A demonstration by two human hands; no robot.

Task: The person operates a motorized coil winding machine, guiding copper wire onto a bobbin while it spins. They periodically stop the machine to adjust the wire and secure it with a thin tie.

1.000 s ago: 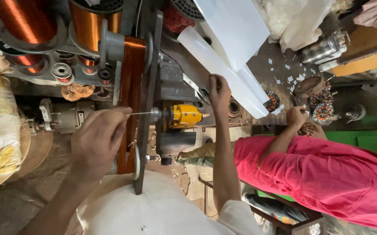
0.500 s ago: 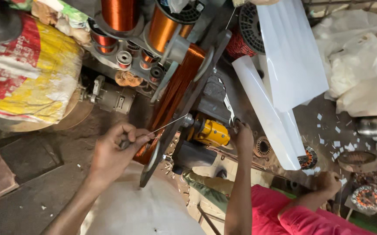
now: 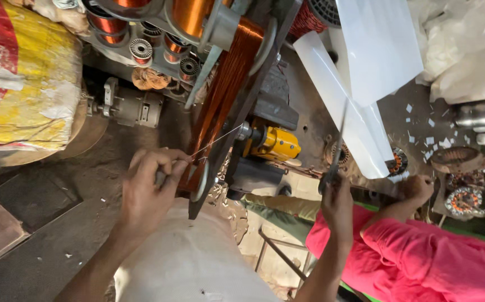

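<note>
My left hand (image 3: 150,187) pinches a thin copper wire (image 3: 214,140) between thumb and fingers. The wire runs up and right to the shaft of a winding machine with a yellow body (image 3: 273,144). A broad band of wound copper wire (image 3: 223,89) sits on the machine's dark former, just right of my left hand. My right hand (image 3: 337,207) is closed around the lower end of a slender dark tool (image 3: 340,140), maybe scissors, that points up across white sheets. The white cloth on my lap (image 3: 192,263) lies between my arms.
Copper wire spools (image 3: 189,14) and small bobbins (image 3: 140,50) stand at the top. A yellow and red sack (image 3: 24,84) lies on the left beside a small motor (image 3: 133,107). White sheets (image 3: 365,50) lie at the top right. Another person in pink (image 3: 438,257) reaches a hand (image 3: 416,189) toward motor stators (image 3: 463,200).
The view has swung and moved closer. My left hand has pulled the wire down and left. My right hand has left the yellow machine body and now grips the dark tool further right.
</note>
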